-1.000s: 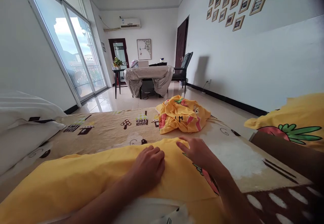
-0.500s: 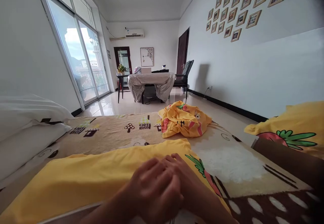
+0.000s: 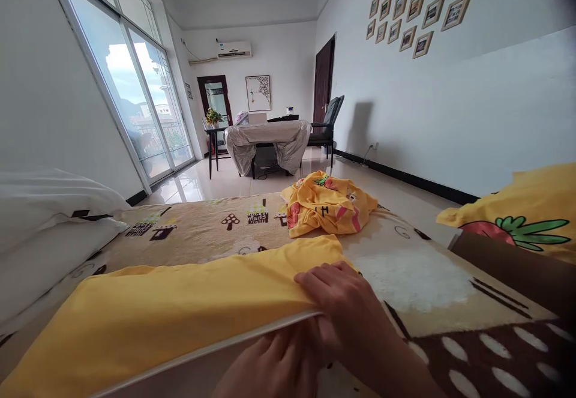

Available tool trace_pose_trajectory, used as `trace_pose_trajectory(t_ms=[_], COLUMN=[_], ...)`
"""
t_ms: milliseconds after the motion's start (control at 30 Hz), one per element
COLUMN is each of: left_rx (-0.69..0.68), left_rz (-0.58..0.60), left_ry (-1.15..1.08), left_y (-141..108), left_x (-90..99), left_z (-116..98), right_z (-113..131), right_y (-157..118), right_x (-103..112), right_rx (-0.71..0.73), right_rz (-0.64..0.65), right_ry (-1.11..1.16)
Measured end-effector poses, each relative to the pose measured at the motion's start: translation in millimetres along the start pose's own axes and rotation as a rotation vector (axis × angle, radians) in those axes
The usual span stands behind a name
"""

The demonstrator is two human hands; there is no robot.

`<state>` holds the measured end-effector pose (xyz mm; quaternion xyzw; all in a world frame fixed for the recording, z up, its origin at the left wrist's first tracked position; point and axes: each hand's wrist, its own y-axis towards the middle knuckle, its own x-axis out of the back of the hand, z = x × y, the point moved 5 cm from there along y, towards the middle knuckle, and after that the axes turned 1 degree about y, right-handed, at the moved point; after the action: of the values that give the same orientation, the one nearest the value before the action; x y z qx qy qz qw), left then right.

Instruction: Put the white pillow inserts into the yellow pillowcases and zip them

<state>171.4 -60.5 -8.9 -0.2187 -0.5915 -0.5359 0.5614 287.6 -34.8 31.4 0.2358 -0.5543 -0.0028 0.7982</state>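
A yellow pillowcase (image 3: pixel 193 293) with a pale edge along its near side lies across the bed in front of me. My right hand (image 3: pixel 344 299) is closed on its right end, fingers curled over the top of the cloth. Below the pale edge, my left hand (image 3: pixel 279 356) is closed close beside the right wrist, gripping the same end from underneath. Its fingertips are hidden under the cloth. Farther back on the bed sits a crumpled yellow cloth (image 3: pixel 330 206) printed with carrots and a rabbit.
White pillows (image 3: pixel 54 224) are stacked at the left. A brown box (image 3: pixel 508 278) at the right bears another yellow carrot-print cloth (image 3: pixel 540 206). Under everything is a patterned blanket (image 3: pixel 409 284). Beyond the bed stand a covered table (image 3: pixel 267 131) and a dark chair (image 3: pixel 330 125).
My hands were one over the other on top of the pillowcase. Now the right grips its right end, and the left has dropped below the edge, which is lifted. The view tilted down slightly.
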Motion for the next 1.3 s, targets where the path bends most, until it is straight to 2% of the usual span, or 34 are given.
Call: trace_pose_trajectory(t_ms=[67,167,267,333,367,500,567,700,767,867,967,1133,1233,1300], left_rx=[-0.021,-0.013,0.162,0.292,0.307,0.258,0.287,0.333,0.343,0.334,0.322,0.352,0.315,0.289], left_rz=[0.03,0.196,0.401,0.492,0.512,0.419,0.347,0.242,0.283,0.421,0.424,0.401,0.374,0.33], left_ry=[0.002,-0.104,-0.132,-0.137,-0.163,-0.348,-0.398,-0.411,-0.374,-0.261,-0.223,-0.177,-0.131,-0.074], left_y=[11,26,30,31,32,42,46,47,47,47,51,55,54,54], left_x=[-6.4,-19.2,-32.9,-38.8,-40.3,-38.4,-37.0,-35.5,-39.5,-51.8,-59.5,-57.7,-59.8,-67.8], left_z=[1,6,16,23,24,26,31,41,45,51,54,54,51,50], right_z=[-2,-9,-13,-15,-15,-12,-10,-2,6,17,18,-7,-28,-40], right_y=[2,6,9,10,10,10,12,26,36,48,52,53,59,60], right_x=[-2,-3,-3,-4,-6,-12,-13,3,16,31,30,2,-14,-22], right_rx=[-0.032,-0.096,-0.146,-0.171,-0.179,-0.206,-0.228,-0.268,-0.247,-0.215,-0.261,-0.314,-0.291,-0.28], right_rz=[-0.033,-0.054,-0.053,-0.033,-0.019,0.02,0.035,0.072,0.112,0.172,0.153,0.061,0.02,-0.025], right_ry=[0.009,0.006,-0.02,-0.041,-0.051,-0.102,-0.157,-0.351,-0.43,-0.476,-0.47,-0.351,-0.082,0.147])
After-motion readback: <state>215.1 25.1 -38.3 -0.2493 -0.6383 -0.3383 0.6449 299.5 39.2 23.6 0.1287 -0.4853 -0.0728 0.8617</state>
